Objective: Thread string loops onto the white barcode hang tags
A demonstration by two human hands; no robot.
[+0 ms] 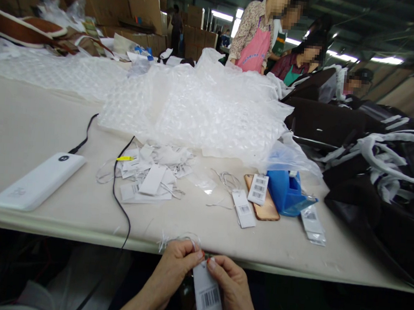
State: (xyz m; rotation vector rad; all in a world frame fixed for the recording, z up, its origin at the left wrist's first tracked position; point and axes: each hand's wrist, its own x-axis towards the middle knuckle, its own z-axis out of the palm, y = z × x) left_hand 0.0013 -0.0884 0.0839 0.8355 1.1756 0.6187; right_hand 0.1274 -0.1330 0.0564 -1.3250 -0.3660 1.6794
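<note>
At the table's front edge, my right hand (231,285) pinches the top of a white hang tag (207,291) printed with a barcode. My left hand (178,261) is closed at the tag's upper corner, its thumb and finger pressed together by the tag's hole. White strings (164,240) stick out behind the left fingers, and it is hidden how they join the tag. Farther back lies a heap of white tags and strings (156,167). Another barcoded tag (244,209) with a looped string rests to the right.
A blue tape dispenser (284,194) stands beside a gold phone (269,205). A white power bank (38,180) with a black cable lies left. Bubble wrap (196,109) covers the table's back, and dark bags (377,216) are piled right. Several people (254,39) stand beyond.
</note>
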